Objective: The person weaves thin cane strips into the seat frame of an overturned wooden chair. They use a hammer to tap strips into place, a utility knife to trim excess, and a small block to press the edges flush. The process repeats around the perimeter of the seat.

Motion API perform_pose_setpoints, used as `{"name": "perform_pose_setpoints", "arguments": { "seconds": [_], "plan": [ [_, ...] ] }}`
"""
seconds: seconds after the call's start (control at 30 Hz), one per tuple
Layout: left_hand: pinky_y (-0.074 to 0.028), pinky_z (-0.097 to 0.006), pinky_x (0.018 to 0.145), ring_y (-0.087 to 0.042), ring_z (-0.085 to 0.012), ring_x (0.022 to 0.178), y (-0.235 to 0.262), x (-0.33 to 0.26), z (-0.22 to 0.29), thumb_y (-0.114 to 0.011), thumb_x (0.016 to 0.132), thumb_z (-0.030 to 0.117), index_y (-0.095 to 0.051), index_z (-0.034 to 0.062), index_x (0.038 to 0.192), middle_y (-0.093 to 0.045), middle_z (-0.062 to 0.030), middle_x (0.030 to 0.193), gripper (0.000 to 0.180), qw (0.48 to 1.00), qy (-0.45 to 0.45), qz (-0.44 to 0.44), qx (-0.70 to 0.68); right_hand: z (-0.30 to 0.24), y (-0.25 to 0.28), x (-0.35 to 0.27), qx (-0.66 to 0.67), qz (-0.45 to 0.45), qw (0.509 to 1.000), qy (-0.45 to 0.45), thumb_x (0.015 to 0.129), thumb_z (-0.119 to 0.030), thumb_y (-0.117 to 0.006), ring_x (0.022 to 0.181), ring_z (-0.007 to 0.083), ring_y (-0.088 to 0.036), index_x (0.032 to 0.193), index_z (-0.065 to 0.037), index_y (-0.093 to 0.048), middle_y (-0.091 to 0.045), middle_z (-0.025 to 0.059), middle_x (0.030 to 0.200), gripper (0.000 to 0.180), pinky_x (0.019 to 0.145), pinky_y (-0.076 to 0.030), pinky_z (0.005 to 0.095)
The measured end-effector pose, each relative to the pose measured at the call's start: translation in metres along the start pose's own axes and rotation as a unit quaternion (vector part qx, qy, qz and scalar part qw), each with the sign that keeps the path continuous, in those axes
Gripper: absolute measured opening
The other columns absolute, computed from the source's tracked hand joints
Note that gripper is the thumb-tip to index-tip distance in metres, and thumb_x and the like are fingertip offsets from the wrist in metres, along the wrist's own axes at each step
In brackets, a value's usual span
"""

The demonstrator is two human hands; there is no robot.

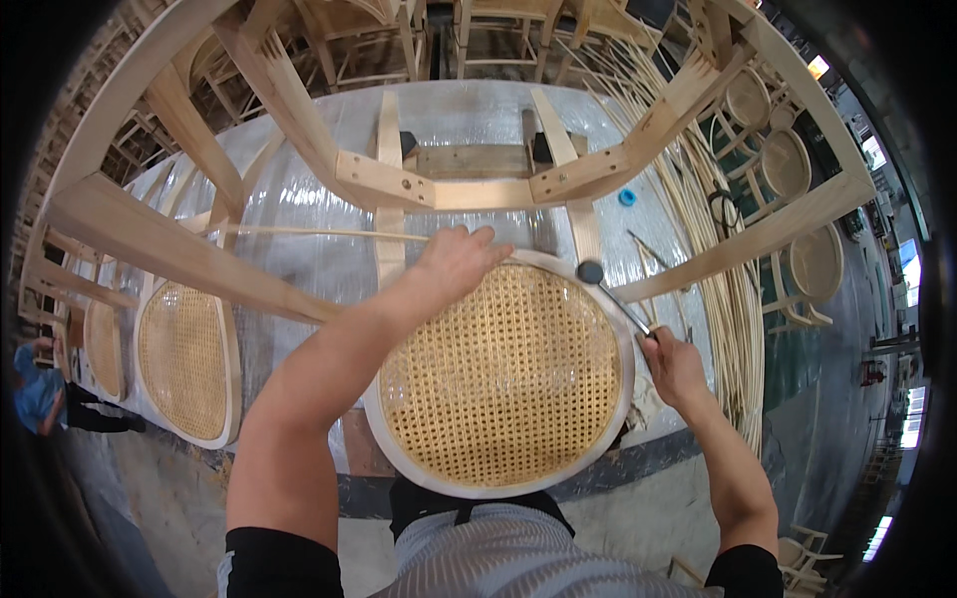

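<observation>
A round chair seat with a woven cane panel (501, 389) inside a pale wooden rim (383, 439) lies right in front of me. My left hand (461, 263) is at the far edge of the seat, its fingers closed on a thin rattan strip (329, 233) that trails off to the left. The fingertips press near the rim, and the strip's end is hidden under them. In my right hand (680, 371) is a mallet (590, 272) with a dark round head, gripped by its handle. The head hovers by the seat's far right edge.
The seat's wooden chair frame (483, 194) spreads its legs up around the work. Long rattan strips (713, 289) lie bundled at right, near a blue ring (627, 197). Another cane seat (184, 359) stands left. A person (42, 389) is at far left.
</observation>
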State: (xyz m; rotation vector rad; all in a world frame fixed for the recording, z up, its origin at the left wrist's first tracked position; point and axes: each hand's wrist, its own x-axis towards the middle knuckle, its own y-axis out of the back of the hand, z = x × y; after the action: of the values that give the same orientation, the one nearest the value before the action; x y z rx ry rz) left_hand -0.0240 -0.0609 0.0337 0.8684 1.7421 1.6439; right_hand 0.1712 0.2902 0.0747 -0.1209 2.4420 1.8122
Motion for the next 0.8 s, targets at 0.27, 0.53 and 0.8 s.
{"name": "perform_pose_setpoints", "arguments": {
  "seconds": [0.27,0.53,0.8],
  "plan": [
    [-0.058,-0.04,0.072,-0.069,-0.0279,0.087,-0.002,-0.004,-0.003,-0.063,0.088,0.009,-0.06,0.0287,0.142,-0.061,-0.0094,0.109,0.057,1.0,0.019,0.006,-0.017,0.002,-0.01,-0.002,-0.054,-0.029,0.998,-0.013,0.105,-0.025,-0.052,0.075,0.0498,-0.065,0.1,-0.003,-0.048,-0.067,0.0281,0.081,0.022,0.065,-0.05,0.0574],
    [-0.057,-0.044,0.079,-0.066,-0.0335,0.088,-0.008,-0.017,0.004,-0.064,0.089,0.008,-0.073,0.0238,0.121,-0.062,-0.0118,0.102,0.037,0.962,0.162,0.068,-0.206,-0.001,-0.021,0.003,-0.048,-0.05,0.995,-0.071,0.105,-0.024,-0.051,0.078,0.0538,-0.063,0.103,-0.003,-0.047,-0.066,0.031,0.08,0.021,0.069,-0.048,0.0617],
    [-0.052,-0.047,0.091,-0.059,-0.0319,0.108,-0.005,-0.013,0.022,-0.068,0.087,0.012,-0.079,0.0182,0.093,-0.064,-0.0092,0.104,0.013,0.908,0.286,0.118,-0.281,-0.007,-0.02,-0.002,-0.019,-0.041,0.998,-0.054,0.106,-0.025,-0.05,0.079,0.0547,-0.063,0.104,-0.002,-0.047,-0.065,0.0322,0.08,0.022,0.068,-0.047,0.0619]
  ]
}}
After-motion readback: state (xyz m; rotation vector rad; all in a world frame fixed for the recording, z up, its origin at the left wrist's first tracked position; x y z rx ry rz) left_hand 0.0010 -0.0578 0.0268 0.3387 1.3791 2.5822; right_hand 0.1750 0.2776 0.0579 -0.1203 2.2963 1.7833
